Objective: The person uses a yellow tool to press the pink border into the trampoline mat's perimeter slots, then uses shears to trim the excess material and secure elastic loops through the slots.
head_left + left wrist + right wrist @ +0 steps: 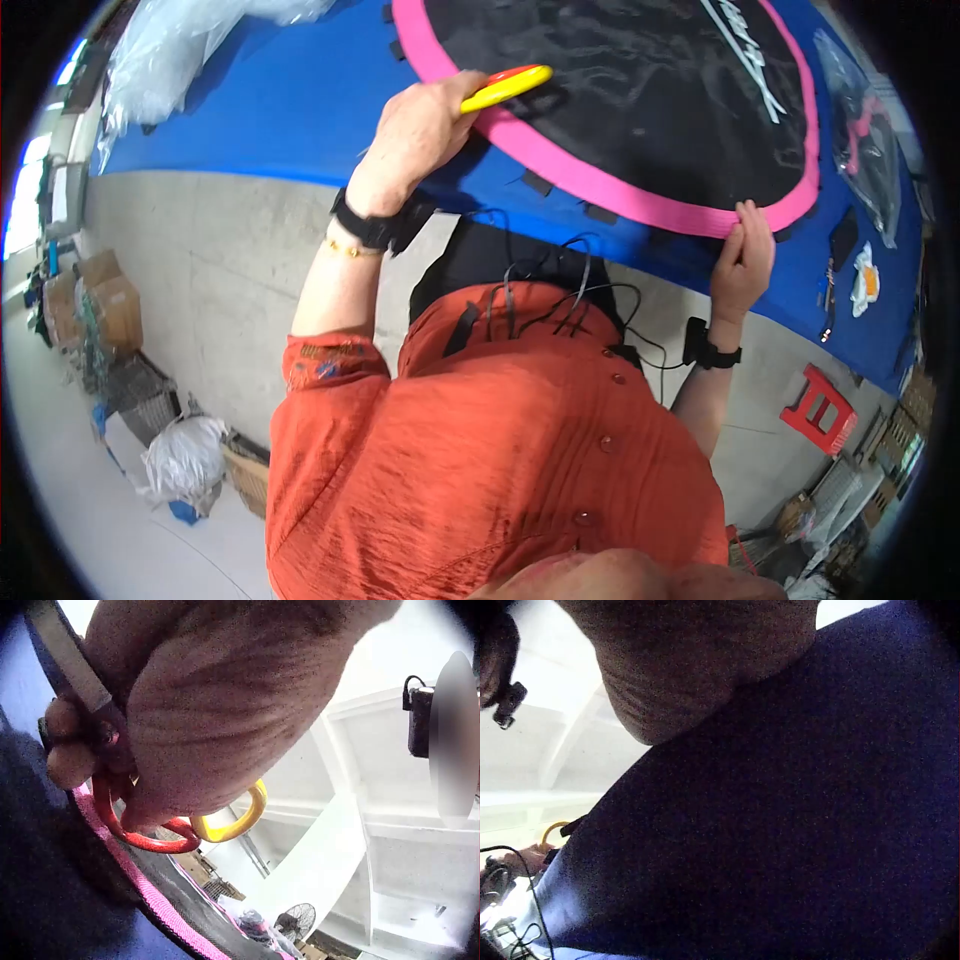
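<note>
My left hand (420, 130) grips what look like scissors with red and yellow loop handles (508, 88), above the near left edge of a black round mesh sheet (640, 100) with a pink border (620, 200). In the left wrist view, my fingers curl round the red loop (157, 844), and the yellow loop (255, 814) sticks out beyond the hand (240, 705). My right hand (745, 260) rests its extended fingers on the border's near right part. The right wrist view shows only part of that hand (697, 667); its fingertips are hidden.
A blue-covered table (260, 120) carries clear plastic (180, 50) at the left. At the right lie a plastic bag with something pink (870, 150), small tools (830, 285) and a white-and-orange item (865, 282). Black cables (580, 270) hang at the waist. A red stool (820, 410) stands below.
</note>
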Demonstrator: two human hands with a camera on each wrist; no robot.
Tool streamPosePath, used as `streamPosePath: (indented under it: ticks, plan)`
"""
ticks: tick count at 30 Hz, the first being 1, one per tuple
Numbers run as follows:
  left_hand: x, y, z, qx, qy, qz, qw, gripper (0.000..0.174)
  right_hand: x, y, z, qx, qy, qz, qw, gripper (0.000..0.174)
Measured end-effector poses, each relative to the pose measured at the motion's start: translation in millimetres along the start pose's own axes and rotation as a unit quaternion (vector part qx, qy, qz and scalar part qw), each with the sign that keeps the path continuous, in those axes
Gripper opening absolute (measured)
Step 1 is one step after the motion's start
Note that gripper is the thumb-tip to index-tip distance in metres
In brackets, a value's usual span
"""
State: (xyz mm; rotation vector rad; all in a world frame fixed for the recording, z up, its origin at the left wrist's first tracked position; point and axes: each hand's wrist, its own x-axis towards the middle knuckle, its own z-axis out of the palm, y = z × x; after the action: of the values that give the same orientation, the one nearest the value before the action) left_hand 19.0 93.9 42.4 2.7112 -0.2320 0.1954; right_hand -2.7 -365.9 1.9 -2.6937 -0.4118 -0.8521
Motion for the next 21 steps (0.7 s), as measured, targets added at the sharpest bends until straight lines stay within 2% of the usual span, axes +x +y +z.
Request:
streamPosePath:
  ticks: [2,4,14,20,21]
  plan:
    - [0,6,-4,-0.012,-0.008,-0.02,1.0,0.033,0,-2,-1,0.009,-0.009,0.003,1.0,0.025]
    - [-1,5,0,0.002,0.022,0.004,1.0,0.027,1,-3,-1,-0.001,0.0,0.006,1.0,0.024]
    - [-3,5,5,0.022,0.051,0.024,0.998,0.028,2,-9,-3,0.026,0.028,0.034,0.999,0.022]
    - [-3,20,-4,0.059,0.023,0.013,0.998,0.028,1,-13,-3,0.03,0.035,0.045,0.998,0.024]
    - [-4,26,-5,0.055,0.064,0.041,0.996,0.03,0,-12,-3,0.029,0.036,0.037,0.998,0.026]
